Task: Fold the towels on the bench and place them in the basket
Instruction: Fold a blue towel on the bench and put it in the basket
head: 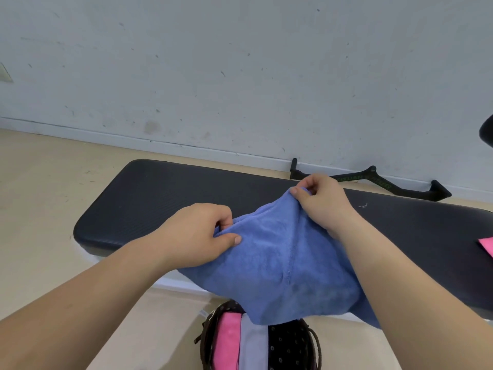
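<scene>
Left hand [197, 231]: is gripping the left edge of the blue towel [280, 263], thumb lying on top of the cloth and fingers curling under it, narrowly closed on the fabric.
Right hand [322, 201]: is pinching the towel's upper corner between thumb and curled fingers, holding it higher and farther toward the bench's far edge than the left hand.
Blue towel: is hanging between the two hands, stretching slackly from one grip to the other. Its upper part is sitting above the middle of the bench [160, 198]; its lower part is draping past the bench's near edge and is covering part of the basket's mouth. Whether the cloth is touching the bench top cannot be told.
Bench: is showing a black padded top that runs from its rounded left end to the right border of the view, lying parallel to the wall.
Basket [205, 335]: is standing on the floor just beside the bench's near edge, below the towel, showing a dark rim and dotted lining.
Basket contents: a pink towel [226, 340] and a pale towel [253, 343] are sitting side by side inside, touching each other.
Pink cloth [486, 245]: is lying on the bench toward its right end, well apart from both hands, only partly in view.
Black handle bar [373, 180]: is lying on the floor [40, 182] beyond the bench's far edge, against the base of the wall.
</scene>
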The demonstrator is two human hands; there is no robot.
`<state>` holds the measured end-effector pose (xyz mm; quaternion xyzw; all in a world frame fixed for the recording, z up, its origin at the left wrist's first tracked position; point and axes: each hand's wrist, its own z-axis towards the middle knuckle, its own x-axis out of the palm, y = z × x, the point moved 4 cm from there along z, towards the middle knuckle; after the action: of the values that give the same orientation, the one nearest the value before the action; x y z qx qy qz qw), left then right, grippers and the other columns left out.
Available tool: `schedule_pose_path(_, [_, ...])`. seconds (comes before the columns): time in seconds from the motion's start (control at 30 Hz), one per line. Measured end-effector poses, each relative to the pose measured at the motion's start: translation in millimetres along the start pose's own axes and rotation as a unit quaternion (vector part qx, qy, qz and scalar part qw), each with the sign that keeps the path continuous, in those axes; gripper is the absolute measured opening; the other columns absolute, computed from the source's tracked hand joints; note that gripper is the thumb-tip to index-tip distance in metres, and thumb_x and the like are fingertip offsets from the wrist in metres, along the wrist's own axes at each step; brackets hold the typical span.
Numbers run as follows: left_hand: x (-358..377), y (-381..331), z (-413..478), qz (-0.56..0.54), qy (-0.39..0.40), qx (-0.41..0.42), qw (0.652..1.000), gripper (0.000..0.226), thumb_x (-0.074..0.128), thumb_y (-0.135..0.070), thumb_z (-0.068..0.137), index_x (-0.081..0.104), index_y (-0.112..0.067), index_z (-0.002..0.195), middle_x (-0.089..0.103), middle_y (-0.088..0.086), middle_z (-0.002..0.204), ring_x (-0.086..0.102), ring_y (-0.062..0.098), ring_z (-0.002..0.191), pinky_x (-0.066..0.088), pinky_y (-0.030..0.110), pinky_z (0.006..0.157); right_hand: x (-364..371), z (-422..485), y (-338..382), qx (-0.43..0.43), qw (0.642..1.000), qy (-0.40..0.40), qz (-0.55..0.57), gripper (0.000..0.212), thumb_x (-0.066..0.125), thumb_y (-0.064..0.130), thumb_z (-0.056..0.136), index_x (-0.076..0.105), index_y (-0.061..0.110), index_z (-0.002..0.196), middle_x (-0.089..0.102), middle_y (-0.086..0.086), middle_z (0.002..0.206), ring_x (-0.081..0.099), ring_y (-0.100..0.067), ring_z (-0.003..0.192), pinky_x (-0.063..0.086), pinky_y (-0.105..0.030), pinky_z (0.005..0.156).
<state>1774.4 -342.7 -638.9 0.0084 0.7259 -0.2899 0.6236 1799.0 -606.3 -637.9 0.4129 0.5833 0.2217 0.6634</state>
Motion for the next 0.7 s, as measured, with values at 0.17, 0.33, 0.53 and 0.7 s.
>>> schedule_pose_path(0.17, [-2, -3, -4, -0.003, -0.012, 0.015, 1.000, 0.025, 0.066, -0.048, 0.091, 0.056, -0.028, 0.080, 0.061, -0.010, 0.079, 0.054, 0.006, 0.072, 0.036, 0.022, 0.059, -12, -22, 3, 0.018, 0.998, 0.062, -0.004, 0.024, 0.078, 0.024, 0.088, 0.063, 0.021, 0.106, 0.067, 0.002, 0.097, 0.064, -0.013, 0.086, 0.046, -0.025, 0.068])
schedule_pose_path(0.33, [1, -5, -5, 0.006, -0.008, 0.012, 1.000, 0.023, 0.066, -0.048, 0.091, 0.056, -0.030, 0.081, 0.062, -0.011, 0.083, 0.056, 0.006, 0.076, 0.041, 0.024, 0.062, -24, -33, -4, 0.050, 0.995, 0.080, 0.009, 0.009, 0.072, 0.024, 0.092, 0.071, 0.016, 0.097, 0.072, 0.000, 0.096, 0.067, -0.017, 0.088, 0.055, -0.030, 0.073])
schedule_pose_path(0.53, [4, -4, -4, 0.005, -0.009, 0.001, 1.000, 0.024, 0.067, -0.049, 0.090, 0.057, -0.029, 0.081, 0.063, -0.009, 0.082, 0.057, 0.008, 0.075, 0.043, 0.025, 0.062, -16, -38, 3, 0.047, 0.989, 0.124, 0.063, 0.028, 0.081, 0.027, 0.085, 0.067, 0.006, 0.096, 0.070, -0.003, 0.089, 0.065, -0.017, 0.080, 0.055, -0.034, 0.076])
schedule_pose_path(0.7, [5, -1, -2, 0.000, -0.007, 0.003, 1.000, 0.025, 0.068, -0.050, 0.089, 0.056, -0.030, 0.080, 0.063, -0.010, 0.082, 0.057, 0.008, 0.075, 0.043, 0.025, 0.062, -13, -37, -1, 0.119, 0.960, 0.207, 0.146, 0.042, 0.091, 0.025, 0.064, 0.055, 0.016, 0.084, 0.057, -0.010, 0.087, 0.056, -0.027, 0.081, 0.050, -0.042, 0.076])
